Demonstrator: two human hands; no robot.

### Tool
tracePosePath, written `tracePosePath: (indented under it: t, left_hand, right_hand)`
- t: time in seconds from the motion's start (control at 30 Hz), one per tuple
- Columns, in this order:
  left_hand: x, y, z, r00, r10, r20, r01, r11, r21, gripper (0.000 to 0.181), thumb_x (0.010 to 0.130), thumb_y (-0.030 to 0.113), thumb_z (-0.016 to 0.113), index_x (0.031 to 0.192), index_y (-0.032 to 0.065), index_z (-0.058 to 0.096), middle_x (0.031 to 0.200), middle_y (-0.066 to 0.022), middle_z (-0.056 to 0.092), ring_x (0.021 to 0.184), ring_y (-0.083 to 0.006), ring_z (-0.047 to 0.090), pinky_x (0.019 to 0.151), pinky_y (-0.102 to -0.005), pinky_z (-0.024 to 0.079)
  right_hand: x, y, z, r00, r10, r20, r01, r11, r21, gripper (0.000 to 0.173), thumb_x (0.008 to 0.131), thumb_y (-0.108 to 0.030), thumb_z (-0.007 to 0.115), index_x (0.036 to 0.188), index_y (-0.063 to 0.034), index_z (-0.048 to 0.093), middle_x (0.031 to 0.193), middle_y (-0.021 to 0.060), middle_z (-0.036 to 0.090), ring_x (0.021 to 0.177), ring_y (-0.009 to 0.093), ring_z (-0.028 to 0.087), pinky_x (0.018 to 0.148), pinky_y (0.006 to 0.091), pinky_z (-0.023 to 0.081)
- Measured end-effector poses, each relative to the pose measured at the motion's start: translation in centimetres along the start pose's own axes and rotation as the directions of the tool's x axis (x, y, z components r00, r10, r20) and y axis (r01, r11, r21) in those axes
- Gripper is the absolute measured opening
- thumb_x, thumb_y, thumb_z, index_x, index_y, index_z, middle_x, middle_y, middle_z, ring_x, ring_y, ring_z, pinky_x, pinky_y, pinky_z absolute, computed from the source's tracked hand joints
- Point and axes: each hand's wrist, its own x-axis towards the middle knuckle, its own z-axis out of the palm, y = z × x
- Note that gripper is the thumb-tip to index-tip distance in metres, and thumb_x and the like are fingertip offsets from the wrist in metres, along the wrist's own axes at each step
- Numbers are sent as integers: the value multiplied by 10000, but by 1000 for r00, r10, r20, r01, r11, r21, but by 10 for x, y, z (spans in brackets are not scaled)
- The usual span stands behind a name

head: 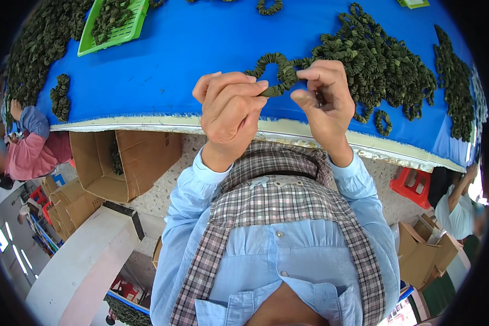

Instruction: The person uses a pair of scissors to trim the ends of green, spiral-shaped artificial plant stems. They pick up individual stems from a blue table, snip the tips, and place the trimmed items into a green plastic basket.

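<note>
My left hand (232, 110) pinches a dark green gathered fabric scrunchie (287, 73) between thumb and fingers above the table's near edge. A smooth ungathered stretch of its fabric shows at the fingertips. My right hand (328, 102) is at the scrunchie's right side, index fingertip close against it, thumb apart. Within the curled fingers of that hand sits a small dark object (320, 98), mostly hidden, too little seen to name. Just beyond the right hand spreads a large heap of like scrunchies (375, 61). One loose scrunchie (383, 123) lies by the heap's near side.
A blue cloth (167, 53) covers the table. At the far left stand a green plastic basket (136, 28) with scrunchies and another big heap (45, 49). Below the table are an open cardboard box (146, 163) and a red stool (411, 185). People sit at both sides.
</note>
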Motion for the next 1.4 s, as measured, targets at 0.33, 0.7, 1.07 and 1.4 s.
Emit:
tracePosePath:
  t: [0.33, 0.7, 1.07, 1.4]
  left_hand:
    - [-2, 7, 3, 999, 22, 48, -28, 990, 135, 156, 634, 40, 782, 690, 95, 647, 873, 5, 716, 854, -177, 657, 978, -404, 349]
    - [7, -36, 38, 896, -444, -16, 438, 890, -128, 165, 762, 56, 755, 898, 91, 668, 1020, -66, 675, 960, -263, 629, 895, -377, 417]
    - [66, -134, 145, 651, -749, 128, 644, 633, 429, 245, 815, 232, 736, 1003, 84, 684, 1065, -132, 626, 1023, -315, 568, 897, -499, 347]
    - [33, -53, 62, 775, -631, 43, 629, 763, -151, 128, 851, 85, 701, 926, 4, 636, 871, -65, 670, 857, -128, 606, 777, -314, 473]
  right_hand:
    - [12, -8, 12, 902, 409, 136, -430, 827, 363, 314, 865, -52, 736, 1148, -20, 604, 814, -38, 571, 711, 19, 494, 606, 184, 395]
    - [38, 13, -19, 987, 154, -44, -154, 838, -524, 258, 833, -58, 679, 1080, -100, 618, 827, 96, 653, 720, 248, 662, 598, 367, 500]
    - [39, 29, -36, 974, 221, 45, -96, 585, -806, 217, 824, -124, 718, 1011, -97, 612, 897, 125, 595, 738, 334, 650, 602, 430, 507]
    - [36, 10, -9, 961, 254, -111, -270, 947, -175, 179, 835, -85, 754, 980, 5, 698, 899, 76, 658, 705, 139, 581, 652, 288, 462]
